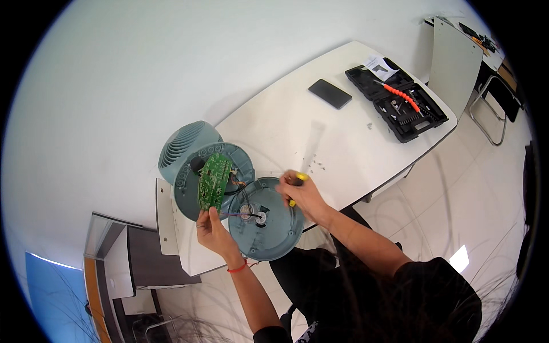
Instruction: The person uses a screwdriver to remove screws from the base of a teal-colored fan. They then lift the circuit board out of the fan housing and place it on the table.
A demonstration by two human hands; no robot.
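My left hand (214,232) pinches the lower edge of a green circuit board (214,182). The board is tilted up in front of an opened grey-green round housing (244,157), and thin wires run from it. Below and to the right lies a round grey-green base (271,243), with a wire passing through its centre fitting. Over the base's right rim, my right hand (302,193) is closed around a yellow-and-black screwdriver (299,178). The screwdriver's tip cannot be made out. A slatted grey-green cover (186,146) forms the back of the housing.
Several small screws (314,165) lie on the white table (269,123) beyond my right hand. Farther back are a black phone (330,94) and an open black tool case (407,128) holding an orange flexible shaft (402,96) and bits. A white wall (171,68) borders the table's left side.
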